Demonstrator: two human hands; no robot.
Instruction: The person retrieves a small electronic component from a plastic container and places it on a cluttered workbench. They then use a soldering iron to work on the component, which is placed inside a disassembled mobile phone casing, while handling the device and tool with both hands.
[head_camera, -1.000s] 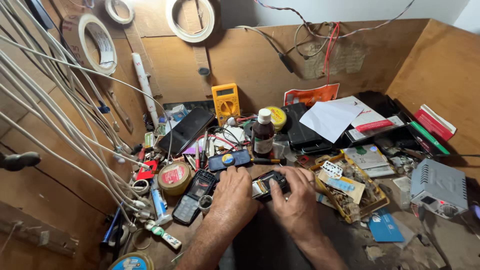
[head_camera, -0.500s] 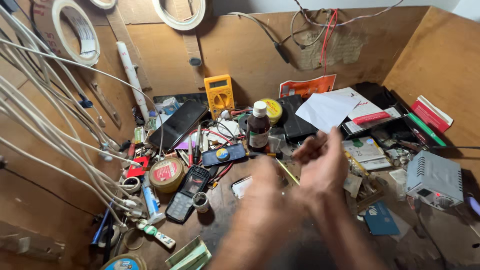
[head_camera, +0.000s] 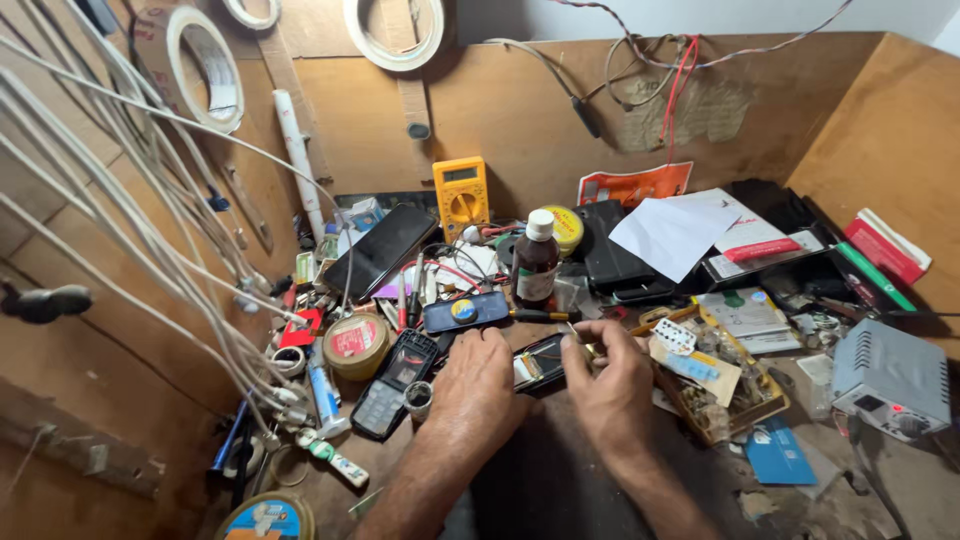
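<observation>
A small opened phone (head_camera: 540, 362) with its insides bare lies on the dark bench in front of me. My left hand (head_camera: 475, 385) lies flat beside it, fingertips holding its left end. My right hand (head_camera: 610, 385) is at its right end, thumb and fingers pinched on a thin metal tool (head_camera: 575, 335) over the phone. A black keypad phone (head_camera: 395, 385) lies just left of my left hand, next to a round tin (head_camera: 357, 345). A blue-black phone (head_camera: 465, 312) lies just beyond my fingers.
A brown bottle with a white cap (head_camera: 535, 262) and a yellow multimeter (head_camera: 461, 195) stand behind. A tray of small parts (head_camera: 720, 375) sits right of my hand, a grey box with a red light (head_camera: 890, 380) farther right. White cables (head_camera: 150, 230) hang at the left.
Half a second ago both hands were lifted off the bench and blurred. Now they are back down at the opened phone, as they were a second ago.
</observation>
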